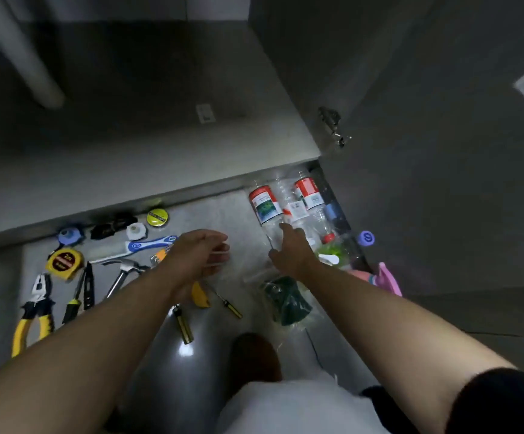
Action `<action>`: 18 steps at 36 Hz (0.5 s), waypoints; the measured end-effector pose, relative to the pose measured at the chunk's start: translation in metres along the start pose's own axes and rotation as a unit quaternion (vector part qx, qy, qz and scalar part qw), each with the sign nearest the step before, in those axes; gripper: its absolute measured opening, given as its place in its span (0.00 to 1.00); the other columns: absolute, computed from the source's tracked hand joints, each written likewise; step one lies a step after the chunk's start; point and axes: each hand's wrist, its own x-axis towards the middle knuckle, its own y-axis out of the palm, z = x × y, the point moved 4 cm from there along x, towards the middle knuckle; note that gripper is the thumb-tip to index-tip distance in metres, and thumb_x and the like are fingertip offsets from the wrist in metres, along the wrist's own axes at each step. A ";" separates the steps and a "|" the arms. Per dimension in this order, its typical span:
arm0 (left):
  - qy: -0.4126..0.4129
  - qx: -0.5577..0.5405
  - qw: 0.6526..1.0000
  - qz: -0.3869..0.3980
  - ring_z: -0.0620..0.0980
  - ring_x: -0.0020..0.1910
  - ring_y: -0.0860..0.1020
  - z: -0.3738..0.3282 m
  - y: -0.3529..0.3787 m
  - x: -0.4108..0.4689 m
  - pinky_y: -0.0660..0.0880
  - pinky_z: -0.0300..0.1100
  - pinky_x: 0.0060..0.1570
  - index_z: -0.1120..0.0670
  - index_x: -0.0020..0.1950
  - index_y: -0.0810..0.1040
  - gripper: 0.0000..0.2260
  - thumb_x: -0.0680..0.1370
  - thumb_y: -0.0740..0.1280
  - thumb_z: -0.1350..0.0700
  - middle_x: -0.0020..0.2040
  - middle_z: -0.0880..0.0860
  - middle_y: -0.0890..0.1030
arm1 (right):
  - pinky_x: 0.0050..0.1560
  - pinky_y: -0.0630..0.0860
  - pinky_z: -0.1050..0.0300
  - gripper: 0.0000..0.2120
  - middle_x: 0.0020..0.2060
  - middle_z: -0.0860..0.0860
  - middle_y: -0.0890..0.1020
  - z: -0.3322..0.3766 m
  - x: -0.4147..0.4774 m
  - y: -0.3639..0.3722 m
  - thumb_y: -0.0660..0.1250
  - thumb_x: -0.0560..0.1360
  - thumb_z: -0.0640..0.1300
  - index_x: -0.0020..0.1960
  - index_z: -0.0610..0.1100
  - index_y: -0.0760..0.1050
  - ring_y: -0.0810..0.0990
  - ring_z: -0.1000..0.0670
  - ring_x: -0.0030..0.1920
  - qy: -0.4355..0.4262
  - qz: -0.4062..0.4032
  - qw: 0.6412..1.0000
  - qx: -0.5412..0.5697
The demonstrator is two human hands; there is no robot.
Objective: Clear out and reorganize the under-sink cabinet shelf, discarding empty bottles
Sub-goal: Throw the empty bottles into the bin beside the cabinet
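A: Lying flat on the floor [223, 211], clear bottles [285, 205] sit by the cabinet shelf [147, 164], long axes and necks toward it.

B: Grip state?

A: Right hand [290, 249]: fingers spread, touching a bottle, not closed. Left hand [199, 255]: loosely curled, contents unclear. Tools [66, 277] lie left.

Dim grey floor [223, 211], open cabinet door [442, 151]

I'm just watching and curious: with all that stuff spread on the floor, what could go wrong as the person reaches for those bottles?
The clear bottles lie heaped, so the right hand pulling one could send others rolling. Screwdrivers lie near the knee, easy to kneel on.
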 end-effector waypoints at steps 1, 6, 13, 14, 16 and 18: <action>-0.007 -0.009 1.000 0.003 0.55 0.50 0.84 0.005 -0.002 0.008 0.78 0.46 0.47 0.57 0.57 0.81 0.08 0.83 0.65 0.57 0.53 0.58 0.85 | 0.70 0.70 0.42 0.38 0.71 0.41 0.66 0.002 0.012 0.004 0.71 0.75 0.47 0.79 0.46 0.56 0.69 0.38 0.70 0.002 -0.015 1.000 -0.014; -0.029 -0.036 0.999 0.005 0.53 0.47 0.84 0.026 -0.015 0.046 0.78 0.43 0.42 0.55 0.56 0.81 0.06 0.83 0.66 0.56 0.56 0.59 0.84 | 0.69 0.70 0.42 0.40 0.69 0.40 0.67 0.012 0.061 0.016 0.74 0.73 0.48 0.77 0.43 0.57 0.69 0.38 0.69 0.033 -0.077 0.994 -0.074; -0.033 -0.055 0.998 0.011 0.52 0.66 0.75 0.037 -0.017 0.081 0.76 0.54 0.64 0.43 0.73 0.70 0.26 0.77 0.73 0.43 0.70 0.50 0.75 | 0.67 0.74 0.40 0.41 0.68 0.41 0.70 0.030 0.084 0.038 0.76 0.71 0.55 0.74 0.44 0.58 0.74 0.38 0.67 0.084 -0.040 0.996 -0.012; -0.029 -0.051 0.998 0.010 0.52 0.68 0.74 0.037 -0.016 0.084 0.75 0.55 0.66 0.41 0.75 0.68 0.30 0.76 0.73 0.41 0.72 0.50 0.73 | 0.65 0.75 0.40 0.39 0.66 0.41 0.72 0.035 0.081 0.041 0.76 0.71 0.55 0.73 0.44 0.59 0.75 0.39 0.65 0.086 -0.041 0.995 0.010; -0.027 -0.044 0.999 0.008 0.53 0.69 0.73 0.037 -0.014 0.088 0.74 0.56 0.67 0.41 0.78 0.63 0.35 0.74 0.73 0.39 0.75 0.50 0.70 | 0.63 0.77 0.41 0.36 0.63 0.41 0.75 0.044 0.068 0.048 0.75 0.72 0.55 0.71 0.42 0.62 0.78 0.39 0.61 0.090 -0.041 0.993 0.069; -0.028 -0.051 0.998 0.013 0.54 0.71 0.73 0.037 -0.012 0.091 0.74 0.57 0.67 0.41 0.80 0.59 0.39 0.74 0.73 0.38 0.78 0.50 0.67 | 0.59 0.80 0.42 0.34 0.61 0.41 0.77 0.052 0.051 0.055 0.75 0.72 0.54 0.70 0.44 0.62 0.80 0.41 0.57 0.098 -0.007 0.982 0.160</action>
